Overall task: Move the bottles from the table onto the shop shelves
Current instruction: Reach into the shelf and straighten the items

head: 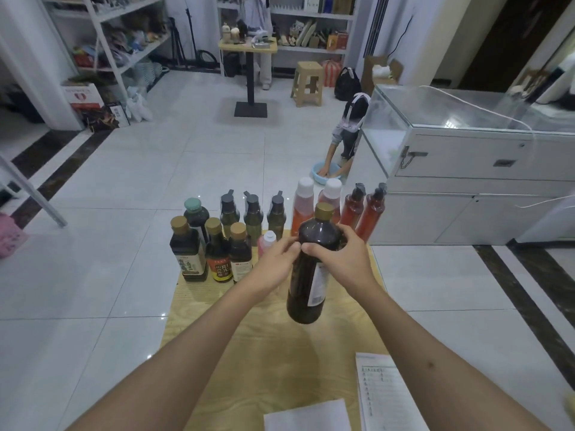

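1. The right hand (345, 259) is wrapped around the shoulder of a large dark bottle (311, 269), thumb on the near side and fingers curled over the far side.
2. The left hand (277, 262) touches the same bottle's left side with its fingertips, loosely curled rather than clamped.
3. The dark bottle is lifted clear above the wooden table (249, 343). Its long axis runs near upright, gold cap away from the camera and up, base tipped toward the viewer; the label faces right.
4. Beyond the dark bottle, at the table's far edge, stand the other bottles (214, 244) upright in rows.
5. Nearer than the dark bottle, paper sheets (382, 396) lie on the table's near right part.
6. White shelves (124, 35) stand well beyond the table, across the tiled floor.
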`<state>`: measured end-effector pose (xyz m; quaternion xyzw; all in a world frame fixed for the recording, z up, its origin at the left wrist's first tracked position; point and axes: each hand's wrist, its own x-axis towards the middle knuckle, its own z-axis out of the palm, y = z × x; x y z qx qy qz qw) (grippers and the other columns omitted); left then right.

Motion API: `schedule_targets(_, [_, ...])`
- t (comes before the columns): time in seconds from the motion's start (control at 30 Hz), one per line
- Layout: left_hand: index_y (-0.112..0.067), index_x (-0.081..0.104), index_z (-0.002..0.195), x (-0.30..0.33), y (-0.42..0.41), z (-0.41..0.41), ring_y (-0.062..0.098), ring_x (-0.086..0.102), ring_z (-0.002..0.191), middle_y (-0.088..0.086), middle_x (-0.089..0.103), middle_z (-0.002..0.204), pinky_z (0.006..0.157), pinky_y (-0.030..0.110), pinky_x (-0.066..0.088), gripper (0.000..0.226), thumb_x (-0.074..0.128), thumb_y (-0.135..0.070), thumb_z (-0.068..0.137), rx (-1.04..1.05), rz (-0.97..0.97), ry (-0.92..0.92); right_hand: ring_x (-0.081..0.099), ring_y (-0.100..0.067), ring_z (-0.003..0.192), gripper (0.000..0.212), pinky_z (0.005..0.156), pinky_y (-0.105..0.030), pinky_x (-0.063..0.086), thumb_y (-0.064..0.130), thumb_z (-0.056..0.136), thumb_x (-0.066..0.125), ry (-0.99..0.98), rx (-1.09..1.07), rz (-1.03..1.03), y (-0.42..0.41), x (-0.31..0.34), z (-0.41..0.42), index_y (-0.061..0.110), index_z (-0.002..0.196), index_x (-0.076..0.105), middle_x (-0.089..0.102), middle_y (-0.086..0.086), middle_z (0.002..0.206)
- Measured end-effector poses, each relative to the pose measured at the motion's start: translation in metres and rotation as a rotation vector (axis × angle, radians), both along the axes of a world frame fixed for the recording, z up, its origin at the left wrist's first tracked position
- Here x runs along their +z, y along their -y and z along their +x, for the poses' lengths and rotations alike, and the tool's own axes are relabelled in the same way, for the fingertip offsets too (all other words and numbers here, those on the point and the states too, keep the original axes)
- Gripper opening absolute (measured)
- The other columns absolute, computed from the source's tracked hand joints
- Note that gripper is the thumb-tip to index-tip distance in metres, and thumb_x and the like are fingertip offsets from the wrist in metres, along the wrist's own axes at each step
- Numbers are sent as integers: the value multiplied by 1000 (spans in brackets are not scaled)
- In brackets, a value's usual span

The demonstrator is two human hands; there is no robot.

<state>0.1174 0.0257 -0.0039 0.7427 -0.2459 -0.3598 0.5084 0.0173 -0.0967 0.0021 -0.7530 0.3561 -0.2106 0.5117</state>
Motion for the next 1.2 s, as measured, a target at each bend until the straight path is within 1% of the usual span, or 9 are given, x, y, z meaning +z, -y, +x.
schedule_targets(0.13, [-36,53,132,18,-41,-11,7,58,116,0,53,136,97,21,51,30,54,-24,105,2,-102,52,61,2,99,49,82,-20,50,31,68,91,106,34,27,-30,34,-14,39,105,59,67,18,107])
schedule_targets(0.23, [-33,54,132,37,-74,-11,-6,59,103,-11,61,121,78,9,50,43,71,-25,94,-38,-132,117,63,9,91,45,75,-13,46,24,70,90,142,90,31,-59,60,-24,41,99,60,67,20,104])
schedule_targets(0.4, [-33,57,137,62,-130,-10,10,63,118,-8,67,128,106,40,50,73,88,-44,71,-50,-134,147,64,10,94,51,82,-17,49,24,68,91,189,178,43,-109,86,-33,40,108,64,70,19,106])
schedule_targets(0.53, [-35,63,130,78,-178,-15,16,65,118,-8,70,126,108,48,49,80,89,-54,57,-68,-199,141,66,1,100,61,88,-23,52,21,70,90,222,262,79,-149,99,-38,25,124,64,71,12,113])
schedule_targets(0.7, [-27,64,129,102,-231,-22,17,67,112,-5,71,122,102,45,52,82,91,-47,54,-18,-242,157,69,3,96,72,73,-13,54,23,63,88,290,396,138,-191,112,-32,20,130,61,75,9,110])
schedule_targets(0.83, [-21,65,124,119,-273,-27,23,69,112,-1,73,119,103,49,52,83,93,-43,49,93,-237,191,71,-1,97,58,76,-17,56,12,78,82,310,538,168,-223,127,-25,22,129,56,76,19,100])
schedule_targets(1.0, [-23,67,116,142,-326,-45,18,69,108,-5,73,111,97,44,56,78,94,-42,46,324,-201,244,72,-15,107,56,93,-35,55,24,84,78,330,694,231,-264,138,-14,17,134,54,75,2,114])
schedule_targets(1.1, [-22,64,115,151,-359,-56,20,68,108,-4,71,111,94,41,56,68,97,-32,57,470,-202,272,70,-9,108,50,88,-27,56,31,87,74,306,793,268,-292,137,-8,19,133,58,72,3,120])
schedule_targets(1.2, [-28,59,109,159,-397,-63,15,66,104,-6,69,108,85,35,56,55,94,-25,66,633,-213,285,69,-13,112,49,95,-36,58,32,84,78,276,885,275,-321,128,2,21,130,63,70,-1,124])
